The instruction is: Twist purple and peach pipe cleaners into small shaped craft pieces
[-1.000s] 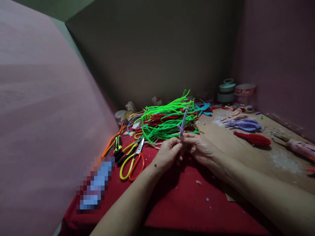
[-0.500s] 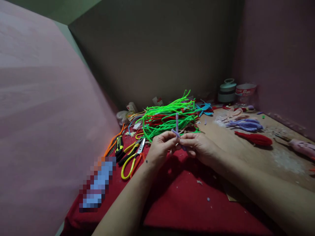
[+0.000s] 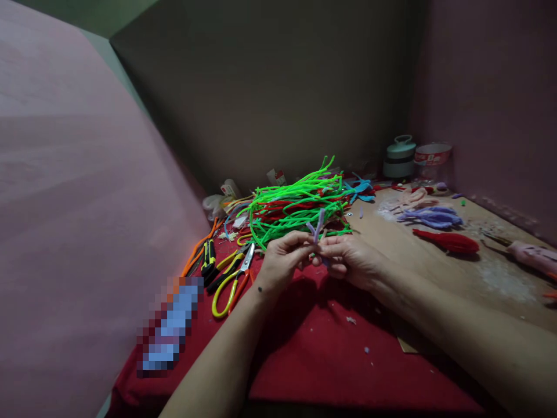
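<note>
A light purple pipe cleaner (image 3: pixel 320 222) is pinched between my two hands, its fuzzy ends rising in a V above the fingertips. My left hand (image 3: pixel 286 254) grips it from the left with thumb and forefinger. From the other side my right hand (image 3: pixel 348 255) closes on it too, the fingertips almost touching those of the left. The lower part of the pipe cleaner is mostly hidden by the fingers. Just behind the hands lies a heap of green pipe cleaners (image 3: pixel 291 194), with red ones among them.
Left of my hands lie scissors (image 3: pixel 247 261), pliers (image 3: pixel 228 270) and a utility knife (image 3: pixel 209 255) on the red cloth (image 3: pixel 304 366). A wooden board (image 3: pixel 378 223) at right bears purple petal shapes (image 3: pixel 430 217), a red fuzzy piece (image 3: pixel 448 241) and a pink-handled tool (image 3: pixel 531 258).
The purple pipe cleaner stood upright with a short bent piece at its left; now its two ends spread in a V, the taller leaning right. Both hands stay nearly in place.
</note>
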